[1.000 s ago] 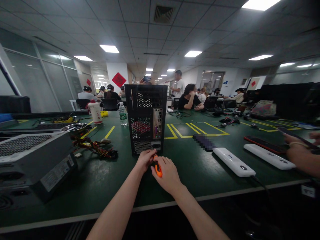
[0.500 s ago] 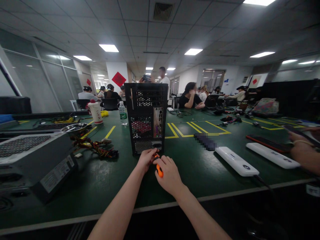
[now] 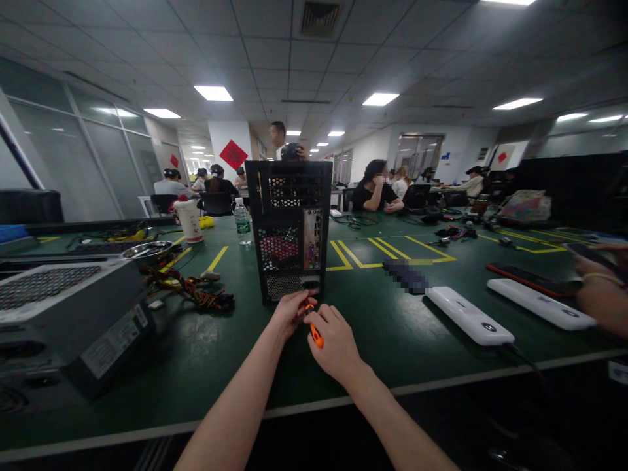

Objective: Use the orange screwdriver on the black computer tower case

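A black computer case point(image 3: 289, 219) stands upright on the green table with its back panel facing me. My right hand point(image 3: 336, 340) is closed around the handle of an orange and black screwdriver point(image 3: 316, 335). The tool points away from me, toward the lower right part of the panel, below the power socket point(image 3: 310, 285). Close to the tool's front end, my left hand point(image 3: 289, 314) has its thumb and fingers pinched together. What lies between those fingertips is hidden, and so is the screwdriver's tip.
At left sit a grey power supply unit point(image 3: 112, 327), bundled cables point(image 3: 196, 291) and a metal bowl point(image 3: 146, 249). A water bottle point(image 3: 242, 222) and a white cup point(image 3: 188, 222) stand behind. White power banks point(image 3: 468, 317) lie at right, near another person's hand point(image 3: 606, 278).
The screwdriver handle has turned slightly in my right hand. Both hands stay at the foot of the case. In the background, a standing person has moved left behind the case.
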The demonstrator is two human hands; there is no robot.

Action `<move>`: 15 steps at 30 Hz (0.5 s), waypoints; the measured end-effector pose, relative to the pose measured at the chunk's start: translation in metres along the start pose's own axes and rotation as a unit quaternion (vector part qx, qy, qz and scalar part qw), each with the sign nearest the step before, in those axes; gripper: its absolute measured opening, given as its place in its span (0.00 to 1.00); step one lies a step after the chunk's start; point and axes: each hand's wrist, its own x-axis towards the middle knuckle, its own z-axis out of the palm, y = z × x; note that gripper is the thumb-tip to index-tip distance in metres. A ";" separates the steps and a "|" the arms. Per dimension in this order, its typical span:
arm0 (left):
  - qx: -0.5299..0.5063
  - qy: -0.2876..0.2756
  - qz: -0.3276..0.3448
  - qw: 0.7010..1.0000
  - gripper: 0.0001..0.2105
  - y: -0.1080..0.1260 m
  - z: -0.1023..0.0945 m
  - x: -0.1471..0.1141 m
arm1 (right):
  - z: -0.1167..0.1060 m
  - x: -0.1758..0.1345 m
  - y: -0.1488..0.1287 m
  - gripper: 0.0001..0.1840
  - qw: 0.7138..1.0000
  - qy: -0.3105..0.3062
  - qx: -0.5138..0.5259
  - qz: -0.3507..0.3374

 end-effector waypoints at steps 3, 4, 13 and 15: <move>-0.007 0.002 0.002 1.000 0.12 0.000 0.000 0.002 | -0.001 0.000 -0.002 0.10 1.000 0.008 0.000 -0.003; -0.013 0.002 0.002 1.000 0.11 0.000 0.000 0.002 | -0.001 0.000 -0.002 0.11 1.000 0.010 0.000 -0.003; -0.006 0.017 -0.021 1.000 0.12 0.002 0.005 0.002 | 0.002 -0.001 -0.004 0.06 0.997 0.035 -0.032 0.052; -0.010 0.020 -0.025 0.999 0.12 0.001 0.004 0.004 | -0.001 -0.001 -0.006 0.08 0.998 0.038 -0.035 0.025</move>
